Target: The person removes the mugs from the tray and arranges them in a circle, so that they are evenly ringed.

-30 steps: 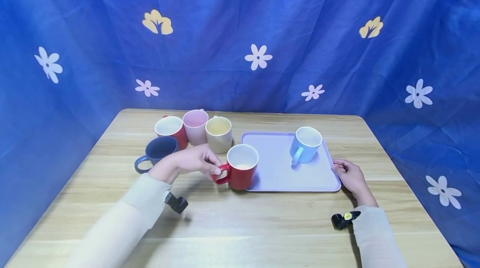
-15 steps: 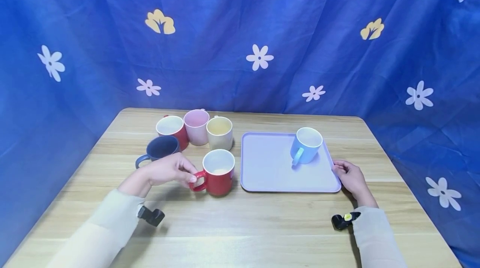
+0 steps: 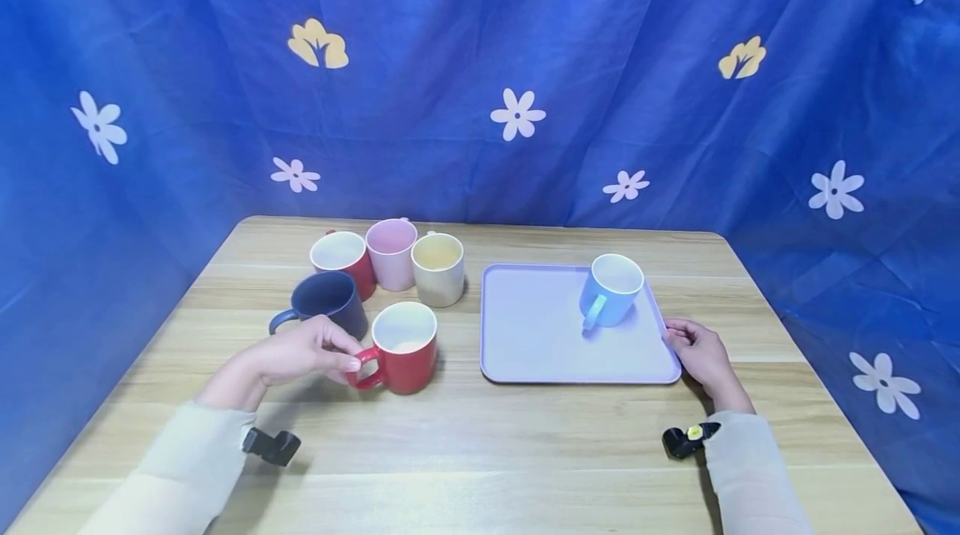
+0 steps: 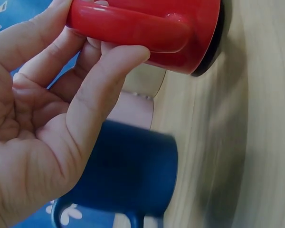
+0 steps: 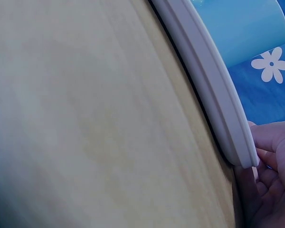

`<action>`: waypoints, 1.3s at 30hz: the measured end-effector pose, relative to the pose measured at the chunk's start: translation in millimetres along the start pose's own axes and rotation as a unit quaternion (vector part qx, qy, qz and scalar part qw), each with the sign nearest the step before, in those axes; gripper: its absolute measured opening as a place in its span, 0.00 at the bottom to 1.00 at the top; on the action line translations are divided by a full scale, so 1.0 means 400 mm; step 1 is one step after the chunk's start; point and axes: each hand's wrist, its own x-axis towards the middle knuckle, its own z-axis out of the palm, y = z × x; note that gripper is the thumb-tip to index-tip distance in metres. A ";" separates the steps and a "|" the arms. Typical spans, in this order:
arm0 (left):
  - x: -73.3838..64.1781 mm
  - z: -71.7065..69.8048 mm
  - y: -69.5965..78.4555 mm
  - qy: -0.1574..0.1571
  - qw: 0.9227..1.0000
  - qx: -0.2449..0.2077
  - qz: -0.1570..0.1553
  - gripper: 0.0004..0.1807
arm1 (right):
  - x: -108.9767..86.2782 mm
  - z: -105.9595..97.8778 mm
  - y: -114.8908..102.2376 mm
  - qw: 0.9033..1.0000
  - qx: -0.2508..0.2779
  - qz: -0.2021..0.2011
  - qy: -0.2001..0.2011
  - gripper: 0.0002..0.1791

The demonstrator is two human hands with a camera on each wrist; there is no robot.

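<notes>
My left hand pinches the handle of a red mug with a white inside, between thumb and fingers. The mug is upright just left of the tray, low over or on the table; I cannot tell whether its base touches. In the left wrist view the thumb lies against the red handle, and a dark blue mug is close beside the hand. My right hand holds the right edge of a lilac tray. A light blue mug stands on that tray's right side.
Behind the left hand stand the dark blue mug, another red mug, a pink mug and a cream mug, close together. A blue flowered cloth hangs behind the wooden table.
The left hand has carried the red mug leftward, from over the tray's left edge to in front of the dark blue and cream mugs. The right hand and tray have stayed put.
</notes>
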 end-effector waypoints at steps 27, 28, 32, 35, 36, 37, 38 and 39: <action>-0.075 -0.064 -0.051 0.014 0.999 -0.034 0.028 0.11 | -0.001 0.003 0.004 1.000 0.003 0.004 0.001 0.20; -0.076 -0.066 -0.053 0.015 0.999 -0.034 0.026 0.11 | -0.001 0.003 0.004 1.000 0.004 0.002 0.001 0.20; -0.079 -0.068 -0.058 0.017 0.999 -0.040 0.018 0.11 | -0.001 0.003 0.003 1.000 0.006 0.003 0.000 0.20; -0.080 -0.069 -0.059 0.015 0.999 -0.047 0.013 0.11 | -0.001 0.002 0.002 1.000 0.004 0.005 0.000 0.20; -0.081 -0.070 -0.059 0.015 0.999 -0.049 0.011 0.11 | -0.001 0.001 0.001 1.000 0.002 0.005 0.000 0.20; -0.081 -0.070 -0.059 0.014 0.998 -0.052 0.009 0.11 | -0.001 0.000 0.001 1.000 0.002 0.006 0.000 0.20; -0.081 -0.071 -0.060 0.014 0.998 -0.056 0.007 0.11 | -0.001 0.000 0.000 1.000 0.002 0.005 0.001 0.20; -0.081 -0.072 -0.060 0.013 0.998 -0.060 0.004 0.11 | -0.002 0.000 0.000 1.000 0.002 0.005 0.001 0.20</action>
